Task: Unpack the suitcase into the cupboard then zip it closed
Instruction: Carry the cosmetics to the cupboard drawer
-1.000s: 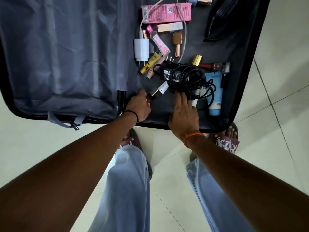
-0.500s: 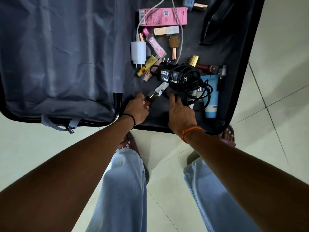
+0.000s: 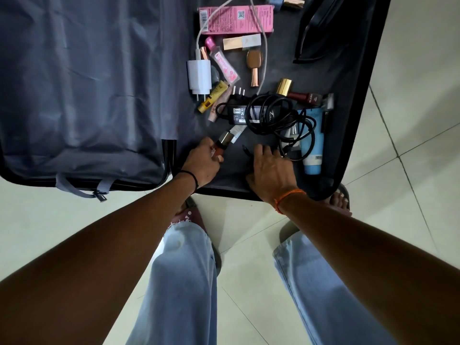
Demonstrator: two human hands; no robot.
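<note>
The open suitcase (image 3: 356, 120) lies on the floor with its grey zipped divider (image 3: 87, 83) on the left. Loose items sit in the right half. My left hand (image 3: 201, 164) grips a small brown bottle with a dark cap (image 3: 222, 145). My right hand (image 3: 270, 169) is bent over the near loops of the black charger cable (image 3: 271, 113), fingers curled down on them. The black adapter (image 3: 237, 113) lies just beyond both hands. A blue tube (image 3: 313, 145) lies to the right of my right hand.
Farther in lie a white plug charger (image 3: 199, 75), a pink box (image 3: 236, 19), several small cosmetics and a dark pouch (image 3: 323, 31). My sandalled feet (image 3: 341, 199) stand at the suitcase's near edge on pale floor tiles (image 3: 410, 108).
My right hand drew back from the adapter and its straight fingers curled down onto the cable. My left hand kept its hold on the small bottle.
</note>
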